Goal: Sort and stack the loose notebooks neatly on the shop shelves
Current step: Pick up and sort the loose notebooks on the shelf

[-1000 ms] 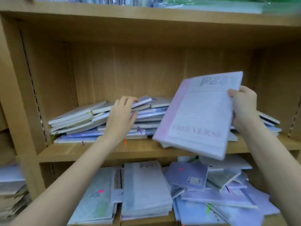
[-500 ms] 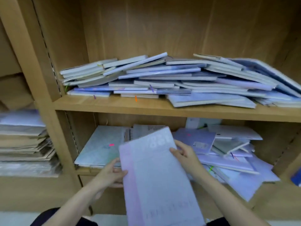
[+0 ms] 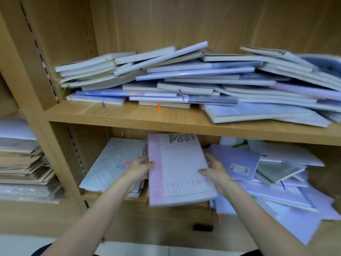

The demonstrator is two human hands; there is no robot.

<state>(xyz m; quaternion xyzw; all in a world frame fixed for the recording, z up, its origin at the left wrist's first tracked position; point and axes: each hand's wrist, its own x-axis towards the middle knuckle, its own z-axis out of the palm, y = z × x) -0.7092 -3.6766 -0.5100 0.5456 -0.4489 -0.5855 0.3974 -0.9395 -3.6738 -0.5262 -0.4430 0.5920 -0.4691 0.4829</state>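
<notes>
A stack of pink-spined notebooks (image 3: 179,169) with "Poet" printed on the cover lies flat on the lower shelf, its near end past the shelf's front edge. My left hand (image 3: 139,168) holds its left edge, thumb on the cover. My right hand (image 3: 215,172) grips its right edge, thumb on top. A pale blue stack (image 3: 114,163) lies just left of it. Loose purple notebooks (image 3: 238,163) sprawl to the right. The upper shelf (image 3: 129,117) carries a long untidy heap of notebooks (image 3: 184,78).
The left upright (image 3: 27,71) separates this bay from a neighbouring one that holds flat paper stacks (image 3: 22,163). A purple notebook (image 3: 295,224) hangs over the lower shelf's front at the right. White floor shows at the bottom.
The pink-spined stack went from the upper shelf, in my right hand alone, down to the lower shelf, and both hands now hold its sides. My left hand left the upper heap.
</notes>
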